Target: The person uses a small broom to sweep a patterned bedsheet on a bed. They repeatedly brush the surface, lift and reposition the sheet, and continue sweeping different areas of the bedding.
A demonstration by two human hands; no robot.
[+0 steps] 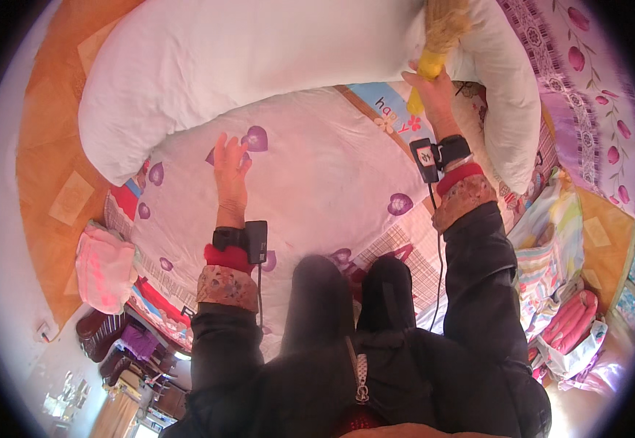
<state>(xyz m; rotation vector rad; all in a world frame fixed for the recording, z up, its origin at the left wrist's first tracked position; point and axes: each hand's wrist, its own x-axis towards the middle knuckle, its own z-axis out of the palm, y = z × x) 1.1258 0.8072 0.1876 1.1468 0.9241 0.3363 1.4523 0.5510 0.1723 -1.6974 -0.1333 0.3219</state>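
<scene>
My right hand (439, 98) grips the yellow handle of a whisk broom (432, 63). Its straw-coloured bristles point away from me and lie over a large white quilt or cushion (262, 60) heaped across the far side. The broom's bristle end runs out at the top of the view. My left hand (231, 175) holds nothing; its fingers are slightly apart, over a pink sheet (306, 180) printed with purple hearts. Whether that hand touches the sheet I cannot tell. A patterned cloth (385, 107) with lettering and flowers shows beyond the sheet, beside my right hand.
A folded pink towel (104, 268) lies at the left edge. On the right are a striped cloth (541, 268), a bag holding pink fabric (571, 320) and a floral curtain or cover (596, 82). Cables run from both wrist devices along my sleeves. My knees rest on the bedding.
</scene>
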